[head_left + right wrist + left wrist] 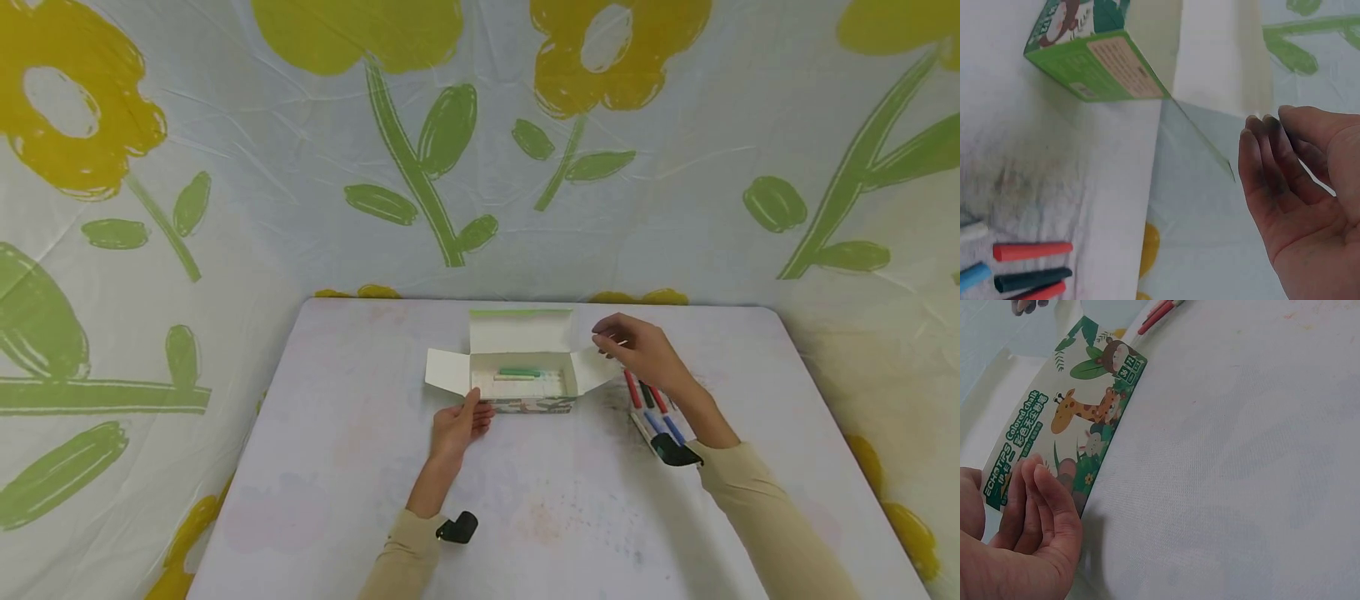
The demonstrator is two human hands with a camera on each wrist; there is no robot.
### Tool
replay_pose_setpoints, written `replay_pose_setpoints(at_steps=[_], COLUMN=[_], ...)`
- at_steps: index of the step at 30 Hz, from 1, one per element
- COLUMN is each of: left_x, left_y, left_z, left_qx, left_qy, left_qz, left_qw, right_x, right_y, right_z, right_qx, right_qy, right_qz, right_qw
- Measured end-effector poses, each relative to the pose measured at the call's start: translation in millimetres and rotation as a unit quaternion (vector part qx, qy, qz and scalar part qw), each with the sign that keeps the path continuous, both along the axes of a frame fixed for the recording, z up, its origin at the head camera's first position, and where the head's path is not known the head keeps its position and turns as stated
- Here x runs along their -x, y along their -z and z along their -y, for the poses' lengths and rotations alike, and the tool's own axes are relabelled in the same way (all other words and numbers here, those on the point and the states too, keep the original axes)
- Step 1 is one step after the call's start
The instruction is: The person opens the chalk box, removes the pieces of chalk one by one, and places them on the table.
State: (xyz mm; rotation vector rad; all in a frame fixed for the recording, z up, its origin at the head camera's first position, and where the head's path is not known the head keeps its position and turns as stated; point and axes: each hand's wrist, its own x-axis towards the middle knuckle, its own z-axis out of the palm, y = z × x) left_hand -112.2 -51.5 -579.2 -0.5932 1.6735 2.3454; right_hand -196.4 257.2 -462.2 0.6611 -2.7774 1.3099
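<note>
A chalk box (536, 406) printed with animals and the words "Colored chalk" stands on the table, its lid and side flaps spread out. Inside it lie a green chalk stick (520, 372) and a paler stick (515, 378). My left hand (454, 429) holds the box at its front left corner, thumb at the top edge and fingers against the printed front (1085, 419). Beside the right flap (596, 369), my right hand (637, 346) hovers with loosely bent fingers (1254, 162) and nothing between them. The box's green end (1100, 72) faces the right wrist.
Several chalk sticks lie right of the box, partly under my right forearm: red (633, 389), dark and blue (674, 430) ones, plus a white stick (972, 231). Smudges mark the white table (360, 483). A flowered cloth (300, 208) hangs behind and along the sides.
</note>
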Motion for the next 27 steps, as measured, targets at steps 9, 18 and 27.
replay_pose_setpoints(at_steps=[9,18,27], left_x=[-0.8,0.3,-0.9], left_y=[4.3,1.7,1.5], left_z=[-1.9,-1.9,-1.7], left_qx=[0.017,0.023,0.015], left_qy=[-0.013,-0.016,-0.013], left_qz=[0.0,0.006,0.004], left_qw=[0.9998,0.9996,0.9998], right_x=[2.7,3.7,5.4], right_y=[18.5,36.8,58.0], right_z=[31,64,82], right_qx=[0.003,-0.023,-0.042], right_qy=[-0.034,-0.094,-0.141], right_qz=[0.003,0.005,0.036], right_qw=[0.9994,0.9953,0.9884])
